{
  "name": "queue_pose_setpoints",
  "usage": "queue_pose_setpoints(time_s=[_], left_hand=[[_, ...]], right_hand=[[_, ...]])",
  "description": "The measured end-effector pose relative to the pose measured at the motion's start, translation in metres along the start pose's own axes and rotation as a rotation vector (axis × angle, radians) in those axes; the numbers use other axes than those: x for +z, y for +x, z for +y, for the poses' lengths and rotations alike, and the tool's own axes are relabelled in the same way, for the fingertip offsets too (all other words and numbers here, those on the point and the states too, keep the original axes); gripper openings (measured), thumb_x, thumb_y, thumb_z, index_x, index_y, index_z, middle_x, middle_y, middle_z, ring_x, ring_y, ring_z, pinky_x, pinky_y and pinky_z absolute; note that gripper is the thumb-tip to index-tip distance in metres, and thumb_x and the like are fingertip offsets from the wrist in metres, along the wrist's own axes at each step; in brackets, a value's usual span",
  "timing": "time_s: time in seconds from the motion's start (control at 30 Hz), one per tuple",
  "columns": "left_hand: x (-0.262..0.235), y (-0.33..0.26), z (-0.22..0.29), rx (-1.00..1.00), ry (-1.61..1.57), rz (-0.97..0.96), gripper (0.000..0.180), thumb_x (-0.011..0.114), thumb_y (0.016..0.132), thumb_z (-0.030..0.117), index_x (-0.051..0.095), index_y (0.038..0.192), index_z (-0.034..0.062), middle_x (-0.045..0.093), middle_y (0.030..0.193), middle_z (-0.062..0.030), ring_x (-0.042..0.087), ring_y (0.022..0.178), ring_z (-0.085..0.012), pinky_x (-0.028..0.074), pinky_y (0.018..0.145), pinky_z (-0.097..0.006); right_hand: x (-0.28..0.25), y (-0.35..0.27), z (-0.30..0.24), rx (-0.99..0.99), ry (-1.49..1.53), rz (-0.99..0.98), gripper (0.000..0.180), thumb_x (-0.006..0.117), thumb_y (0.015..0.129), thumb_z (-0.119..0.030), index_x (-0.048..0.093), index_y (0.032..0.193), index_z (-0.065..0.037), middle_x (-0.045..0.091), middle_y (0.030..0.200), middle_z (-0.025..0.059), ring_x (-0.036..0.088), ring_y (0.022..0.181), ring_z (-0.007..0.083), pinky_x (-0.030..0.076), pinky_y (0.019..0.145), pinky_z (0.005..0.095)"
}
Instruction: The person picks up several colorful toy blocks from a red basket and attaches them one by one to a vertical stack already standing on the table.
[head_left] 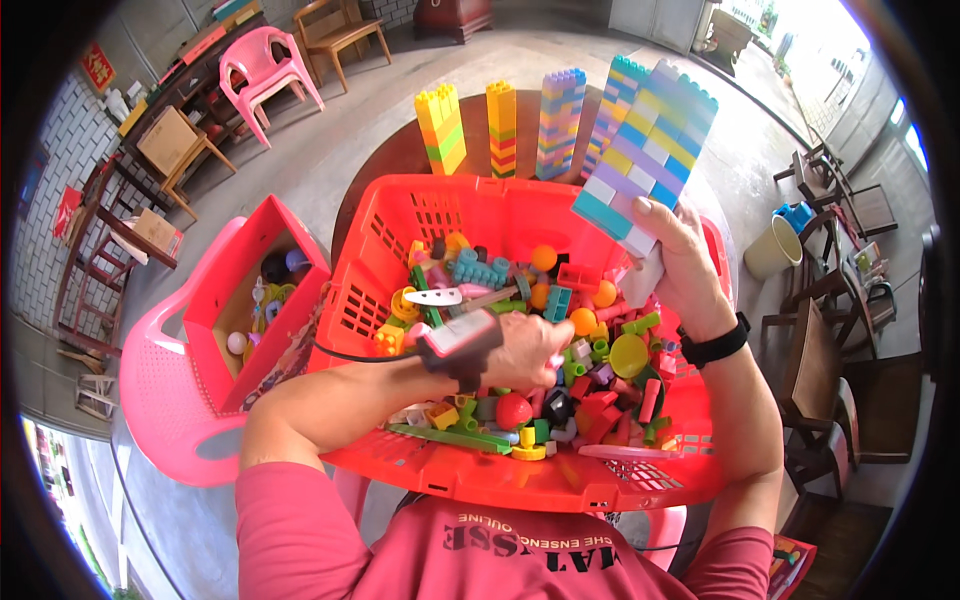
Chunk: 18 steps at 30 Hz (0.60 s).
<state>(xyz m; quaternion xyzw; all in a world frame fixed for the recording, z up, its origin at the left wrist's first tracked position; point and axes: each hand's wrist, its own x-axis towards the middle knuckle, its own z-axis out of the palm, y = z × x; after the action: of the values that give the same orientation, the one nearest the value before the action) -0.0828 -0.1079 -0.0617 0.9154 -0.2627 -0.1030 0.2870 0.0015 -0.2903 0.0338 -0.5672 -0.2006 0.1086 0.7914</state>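
My right hand (686, 262) grips the lower end of a tall slab of stacked toy bricks (652, 150) in pastel blue, lilac, yellow and white, tilted over the right rim of a red plastic basket (490, 484). Something pale, perhaps cloth or paper, shows below that hand. My left hand (525, 352) is down among the mixed toy pieces in the basket, its fingers curled; what they hold, if anything, is hidden. Around it are a teal brick (558, 304), orange balls (583, 321), a yellow-green disc (629, 355), a toy strawberry (514, 411) and a toy knife (433, 297).
Behind the basket, a round dark table (390, 160) bears several upright brick towers (502, 130). To the left, a pink plastic chair (160, 375) carries a red box (215, 345) of small toys. Wooden chairs (815, 370) and a pale bin (772, 250) stand at right.
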Motion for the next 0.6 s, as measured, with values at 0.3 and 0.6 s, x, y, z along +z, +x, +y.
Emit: queue_pose_setpoints(time_s=[0.3, 0.6], left_hand=[[-0.075, 0.005, 0.011, 0.126, -1.258, 0.569, 0.032, 0.070, 0.082, -0.002, 0.053, 0.109, 0.0042, 0.061, 0.100, -0.0015, 0.059, 0.089, -0.0065, 0.051, 0.073, -0.022], [-0.080, 0.000, 0.021, 0.160, -1.384, 0.572, 0.038, 0.073, 0.082, 0.000, 0.055, 0.114, 0.0033, 0.063, 0.105, -0.0037, 0.062, 0.095, -0.0101, 0.052, 0.085, -0.026]], right_hand=[[0.010, -0.012, -0.008, -0.078, 0.045, 0.005, 0.042, 0.073, 0.077, -0.010, 0.060, 0.116, -0.001, 0.067, 0.106, 0.0053, 0.063, 0.095, 0.0149, 0.049, 0.086, 0.0296], [0.023, -0.020, -0.007, -0.011, -0.109, 0.037, 0.028, 0.073, 0.075, -0.006, 0.065, 0.102, -0.001, 0.067, 0.086, 0.0025, 0.063, 0.071, 0.0099, 0.050, 0.062, 0.0234]])
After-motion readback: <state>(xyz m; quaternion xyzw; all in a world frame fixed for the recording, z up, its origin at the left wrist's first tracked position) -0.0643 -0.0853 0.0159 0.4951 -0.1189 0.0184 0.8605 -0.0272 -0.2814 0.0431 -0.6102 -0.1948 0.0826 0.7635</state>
